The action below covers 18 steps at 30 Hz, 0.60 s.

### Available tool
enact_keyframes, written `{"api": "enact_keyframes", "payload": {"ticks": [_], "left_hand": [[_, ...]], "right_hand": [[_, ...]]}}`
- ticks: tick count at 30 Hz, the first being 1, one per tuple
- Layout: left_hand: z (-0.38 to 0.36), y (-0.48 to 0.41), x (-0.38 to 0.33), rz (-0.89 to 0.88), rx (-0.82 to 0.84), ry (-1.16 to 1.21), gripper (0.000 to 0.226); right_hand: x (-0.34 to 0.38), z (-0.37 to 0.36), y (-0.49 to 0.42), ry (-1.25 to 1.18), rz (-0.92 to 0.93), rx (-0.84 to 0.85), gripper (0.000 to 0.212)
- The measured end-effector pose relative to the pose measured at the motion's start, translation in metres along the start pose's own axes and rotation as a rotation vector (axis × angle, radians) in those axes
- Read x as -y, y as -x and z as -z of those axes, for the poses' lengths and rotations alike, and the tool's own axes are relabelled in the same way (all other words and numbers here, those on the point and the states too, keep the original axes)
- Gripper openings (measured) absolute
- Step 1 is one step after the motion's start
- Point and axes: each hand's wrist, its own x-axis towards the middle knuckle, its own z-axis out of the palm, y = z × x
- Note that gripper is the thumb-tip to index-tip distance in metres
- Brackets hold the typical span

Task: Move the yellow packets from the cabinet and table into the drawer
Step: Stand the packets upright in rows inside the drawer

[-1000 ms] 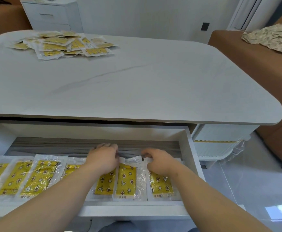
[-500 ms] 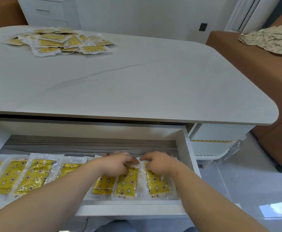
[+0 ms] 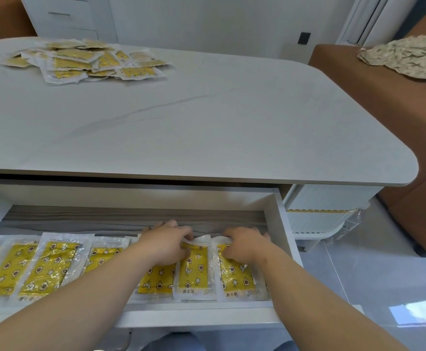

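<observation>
Down in the open white drawer (image 3: 282,224) beneath the pale grey table (image 3: 206,122), your two bare forearms reach in side by side, palms down and wrists low. Your left hand (image 3: 165,243) is curled over in a narrow grip, fingertips pinching the clear top edge of a yellow star-printed plastic packet (image 3: 194,269). Your right hand (image 3: 244,245) pinches the top edge of the neighbouring yellow packet (image 3: 236,274), last at the drawer's right end. An overlapping row of yellow packets (image 3: 47,264) lies flat to the left, partly under your left forearm. Far across the table, a loose pile of yellow packets (image 3: 85,62) lies near its back left corner, before a white cabinet (image 3: 67,16).
</observation>
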Motion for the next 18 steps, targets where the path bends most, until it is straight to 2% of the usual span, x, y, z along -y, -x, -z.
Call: {"api": "enact_keyframes", "payload": {"ticks": [2,6,10,18], "left_hand": [[-0.002,0.0,-0.001,-0.027,-0.019,0.038,0.038],[-0.004,-0.002,-0.001,-0.014,-0.104,0.108,0.024],[-0.002,-0.001,0.001,-0.005,-0.174,0.087,0.019],[0.005,-0.001,-0.005,-0.095,-0.234,0.023,0.02]], "right_hand": [[0.004,0.0,0.002,0.005,0.079,-0.019,0.055],[0.012,-0.003,0.002,0.051,0.194,-0.037,0.043],[0.014,-0.005,0.002,0.08,0.197,-0.03,0.047],[0.016,-0.006,-0.002,0.097,0.217,-0.096,0.046]]}}
